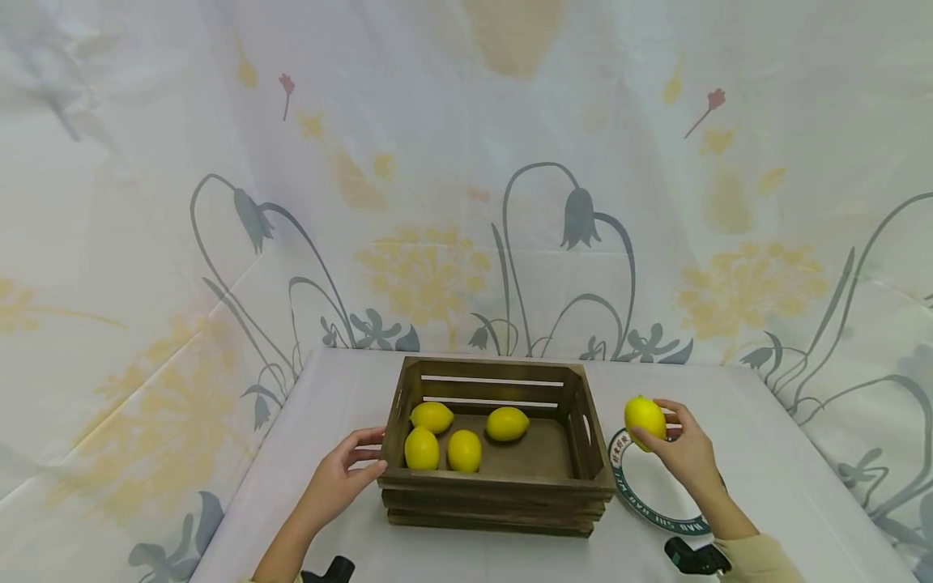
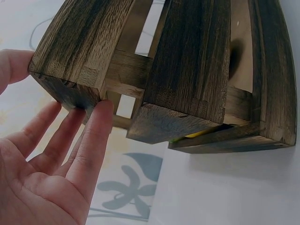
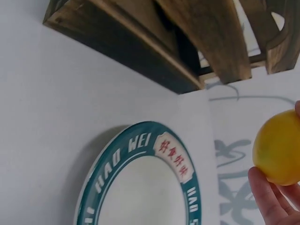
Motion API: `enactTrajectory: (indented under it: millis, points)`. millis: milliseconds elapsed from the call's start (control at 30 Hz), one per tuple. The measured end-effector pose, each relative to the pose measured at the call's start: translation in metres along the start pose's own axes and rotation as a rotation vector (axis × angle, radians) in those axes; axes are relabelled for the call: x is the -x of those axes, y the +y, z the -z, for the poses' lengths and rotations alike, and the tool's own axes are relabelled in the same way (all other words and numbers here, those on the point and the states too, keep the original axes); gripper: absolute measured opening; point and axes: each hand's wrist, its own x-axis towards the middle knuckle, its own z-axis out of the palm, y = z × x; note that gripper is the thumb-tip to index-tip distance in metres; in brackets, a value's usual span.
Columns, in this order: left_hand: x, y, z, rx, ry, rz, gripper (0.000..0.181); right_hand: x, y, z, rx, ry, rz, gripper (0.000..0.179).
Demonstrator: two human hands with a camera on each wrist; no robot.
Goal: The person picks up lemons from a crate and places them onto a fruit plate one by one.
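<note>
My right hand (image 1: 687, 453) holds a yellow lemon (image 1: 645, 423) between thumb and fingers, raised over the far side of a plate (image 1: 649, 512). In the right wrist view, the lemon (image 3: 281, 149) shows at the right edge, fingertips curved under it. A dark brown slatted wooden crate (image 1: 496, 494) stands in the middle of the table. Several lemons lie inside, among them one lemon (image 1: 507, 423) near the back and another lemon (image 1: 465, 451) toward the front. My left hand (image 1: 342, 474) touches the crate's left end with fairly straight, spread fingers; the left wrist view shows the fingertips (image 2: 102, 110) at a slat.
The plate is white with a green lettered rim and sits close beside the crate's right end. A white cloth covers the table (image 1: 342, 380). Flower-patterned curtains (image 1: 466, 308) hang behind it and along both sides.
</note>
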Motion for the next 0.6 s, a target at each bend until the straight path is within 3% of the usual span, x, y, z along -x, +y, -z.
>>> enactTrajectory:
  millis: [200,400,600]
  points:
    - [0.000,0.001,-0.001,0.015,0.000,0.004,0.043,-0.003,0.011,-0.004,0.001,-0.074,-0.065,0.068]
    - [0.001,0.003,-0.001,0.027,-0.007,-0.021,0.044,-0.009,0.020,-0.009,0.032,-0.104,-0.053,0.066]
    - [0.002,0.004,-0.001,0.028,-0.005,-0.007,0.044,-0.016,0.032,-0.015,0.076,-0.157,-0.061,0.064]
